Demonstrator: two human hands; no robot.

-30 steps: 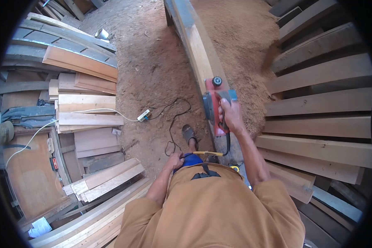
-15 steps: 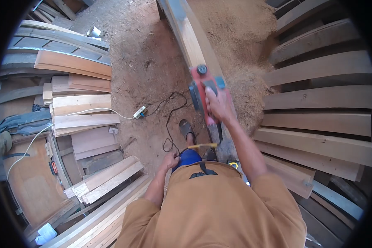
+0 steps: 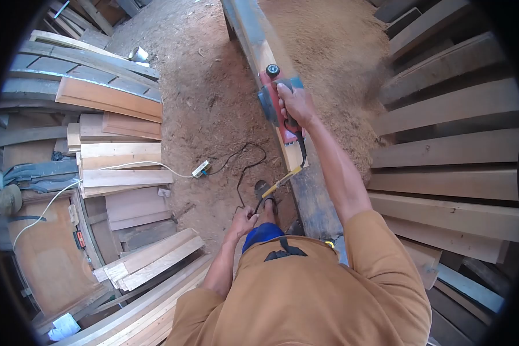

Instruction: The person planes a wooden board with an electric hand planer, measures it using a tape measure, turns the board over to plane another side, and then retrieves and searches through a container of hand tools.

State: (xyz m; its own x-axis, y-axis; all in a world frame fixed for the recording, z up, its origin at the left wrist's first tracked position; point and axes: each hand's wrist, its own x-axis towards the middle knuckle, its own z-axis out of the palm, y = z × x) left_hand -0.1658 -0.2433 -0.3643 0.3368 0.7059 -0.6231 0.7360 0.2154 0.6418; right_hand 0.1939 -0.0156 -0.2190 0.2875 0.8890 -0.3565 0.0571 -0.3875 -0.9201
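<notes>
My right hand (image 3: 299, 105) is closed around the handle of a red electric planer (image 3: 274, 118). The planer rests on a pale wooden board (image 3: 265, 56), which lies lengthwise along a narrow bench (image 3: 320, 202). From the planer's rear, a black power cord (image 3: 303, 151) runs back toward me, with a yellow section (image 3: 281, 182) along it. Low beside my blue shorts, my left hand (image 3: 244, 221) is closed on the cord. The planer's underside and blade are hidden.
A power strip (image 3: 201, 169) lies on the dirt floor, joined to a white cable (image 3: 138, 165). Stacked boards (image 3: 121, 151) line the left side, and long planks (image 3: 444, 180) line the right. Wood shavings (image 3: 340, 46) cover the ground beyond the bench. A tin can (image 3: 138, 54) stands far left.
The planer and my right hand have moved forward along the board, away from me. The cord behind it has swung into a longer diagonal. My left hand still grips the cord.
</notes>
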